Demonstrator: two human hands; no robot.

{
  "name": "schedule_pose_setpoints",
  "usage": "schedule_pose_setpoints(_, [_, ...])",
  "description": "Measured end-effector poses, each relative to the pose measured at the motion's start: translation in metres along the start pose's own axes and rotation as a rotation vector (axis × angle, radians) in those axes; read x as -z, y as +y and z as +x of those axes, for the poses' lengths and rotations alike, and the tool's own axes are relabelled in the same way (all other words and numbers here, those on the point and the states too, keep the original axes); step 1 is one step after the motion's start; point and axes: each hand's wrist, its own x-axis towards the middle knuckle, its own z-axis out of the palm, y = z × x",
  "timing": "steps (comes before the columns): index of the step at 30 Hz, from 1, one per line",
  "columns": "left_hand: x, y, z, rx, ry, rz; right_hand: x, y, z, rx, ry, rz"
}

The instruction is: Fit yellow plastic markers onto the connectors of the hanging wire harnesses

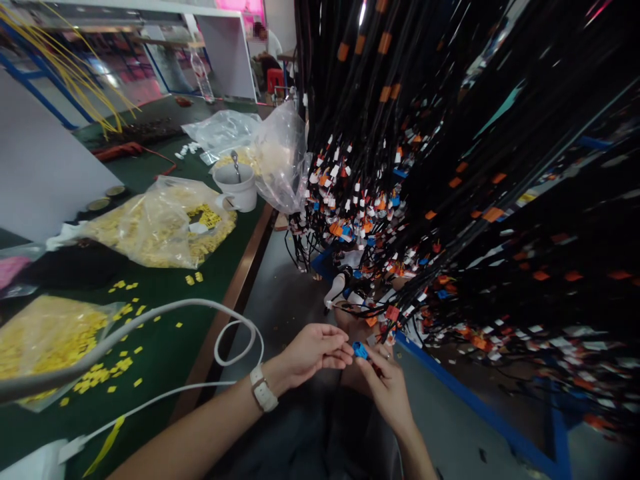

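Observation:
My right hand (387, 377) pinches a small blue connector (360, 350) between thumb and fingers, low in the middle of the head view. Just left of it is my left hand (320, 350), palm turned up and fingers loosely bent, near the connector. What lies between its thumb and fingertips, if anything, is too small to tell. A white-strapped watch (263, 388) is on my left wrist. Beyond the hands hang many black cables (370, 100) whose ends carry white, orange and blue connectors (345, 230).
At left, a green table (180, 353) holds bags of yellow parts (150, 230), loose yellow pieces (103, 377), a white mug (239, 190) with a spoon and a clear bottle (201, 73). A grey cable (165, 307) loops over its edge. A blue frame (465, 393) stands low right. A person sits far back.

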Motion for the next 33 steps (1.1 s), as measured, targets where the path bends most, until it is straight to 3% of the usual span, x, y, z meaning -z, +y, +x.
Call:
schedule_pose_setpoints(12, [0.001,-0.0024,-0.0029,-0.016,-0.09,-0.006,-0.0043,-0.001,-0.0035,0.039,0.087,0.019])
schedule_pose_setpoints(33, [-0.0031,-0.0065,-0.0026,-0.032,-0.001,0.084,-0.0091,-0.0001,-0.0063,-0.065,0.201,0.212])
